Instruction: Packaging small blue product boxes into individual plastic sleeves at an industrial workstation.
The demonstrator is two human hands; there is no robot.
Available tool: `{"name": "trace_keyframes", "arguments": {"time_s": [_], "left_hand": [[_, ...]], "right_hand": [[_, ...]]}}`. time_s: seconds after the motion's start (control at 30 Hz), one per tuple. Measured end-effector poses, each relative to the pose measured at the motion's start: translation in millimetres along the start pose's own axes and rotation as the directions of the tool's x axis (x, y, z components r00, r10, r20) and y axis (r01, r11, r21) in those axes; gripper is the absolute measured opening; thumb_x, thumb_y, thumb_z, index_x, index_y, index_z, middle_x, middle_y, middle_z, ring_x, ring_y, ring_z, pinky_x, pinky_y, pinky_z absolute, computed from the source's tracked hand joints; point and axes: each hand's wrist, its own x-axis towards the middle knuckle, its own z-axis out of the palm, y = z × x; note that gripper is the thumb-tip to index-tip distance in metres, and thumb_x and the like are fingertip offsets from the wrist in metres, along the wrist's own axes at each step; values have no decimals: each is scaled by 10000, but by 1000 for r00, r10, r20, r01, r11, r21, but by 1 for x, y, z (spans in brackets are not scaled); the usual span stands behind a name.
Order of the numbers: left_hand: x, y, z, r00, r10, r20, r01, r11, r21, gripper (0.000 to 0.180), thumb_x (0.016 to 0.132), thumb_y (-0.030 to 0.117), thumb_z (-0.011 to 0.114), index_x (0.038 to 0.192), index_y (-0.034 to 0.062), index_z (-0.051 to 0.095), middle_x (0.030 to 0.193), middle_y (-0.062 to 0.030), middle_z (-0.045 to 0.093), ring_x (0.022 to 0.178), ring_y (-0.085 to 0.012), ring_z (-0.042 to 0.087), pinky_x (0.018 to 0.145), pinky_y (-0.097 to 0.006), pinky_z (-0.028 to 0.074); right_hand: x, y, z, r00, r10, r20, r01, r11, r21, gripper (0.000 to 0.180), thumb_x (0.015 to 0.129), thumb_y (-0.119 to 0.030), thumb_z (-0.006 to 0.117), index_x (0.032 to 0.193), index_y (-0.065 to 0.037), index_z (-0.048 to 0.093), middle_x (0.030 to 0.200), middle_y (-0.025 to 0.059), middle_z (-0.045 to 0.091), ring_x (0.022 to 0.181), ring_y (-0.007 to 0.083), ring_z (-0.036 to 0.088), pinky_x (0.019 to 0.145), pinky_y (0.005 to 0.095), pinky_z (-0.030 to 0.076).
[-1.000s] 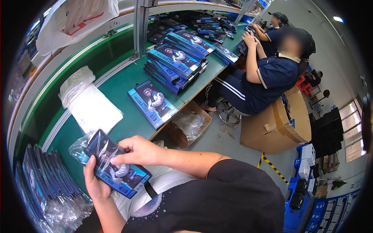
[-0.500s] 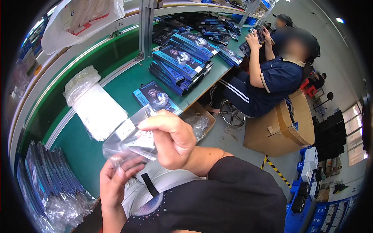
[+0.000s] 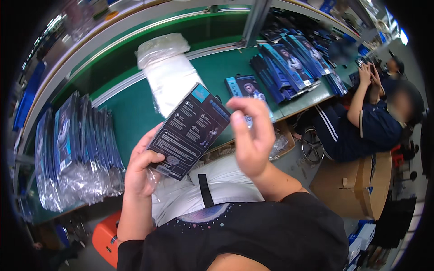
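Box back-side up in the left hand, out over the person's lap.

Head view: half a second ago both hands worked a clear plastic bag; now the left hand (image 3: 143, 169) clasps a dark flat retail box (image 3: 190, 131) by its lower corner, a bit of clear film beneath, while the right hand (image 3: 252, 135) hovers beside it, fingers loosely spread, grasping nothing. Its long axis tilts up-right toward the green workbench (image 3: 131, 108), blue end farthest.

A factory packing line is running here — a long green workbench (image 3: 135, 108) is carrying stacks of identical blue boxes (image 3: 289, 67) and bagged ones (image 3: 77, 153), while a seated co-worker (image 3: 366, 126) is working further along beside cardboard cartons (image 3: 357, 189).
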Motion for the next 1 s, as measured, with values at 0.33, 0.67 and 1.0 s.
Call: {"name": "trace_keyframes", "arguments": {"time_s": [0.33, 0.67, 1.0], "left_hand": [[-28, 27, -19, 999, 0, 50, -16, 945, 326, 572, 626, -73, 544, 1197, -52, 561, 1121, -106, 619, 993, -162, 586, 897, -263, 439], [-78, 98, -5, 264, 941, 210, -573, -22, 819, 514, 686, -92, 501, 1194, -46, 569, 1199, -167, 586, 1081, -198, 580, 930, -277, 437], [-53, 139, -72, 568, 760, 315, 270, -533, 802, 403, 838, 186, 637, 1223, 79, 579, 1346, -149, 493, 1328, -359, 343, 1095, -487, 194]], "right_hand": [[12, 10, -9, 850, 230, 475, -221, 972, -75, 24, 748, 23, 597, 729, 35, 592, 683, 98, 600, 614, 160, 580, 587, 255, 456], [8, 59, -13, 901, 433, 23, -422, 888, -185, 345, 866, -198, 653, 1135, 7, 590, 1049, 103, 610, 941, 172, 560, 836, 295, 429], [-9, 100, -24, 896, 405, 183, -109, 599, -793, 813, 723, -556, 692, 1271, 16, 511, 1332, 262, 411, 1214, 400, 419, 1003, 455, 339]]}}
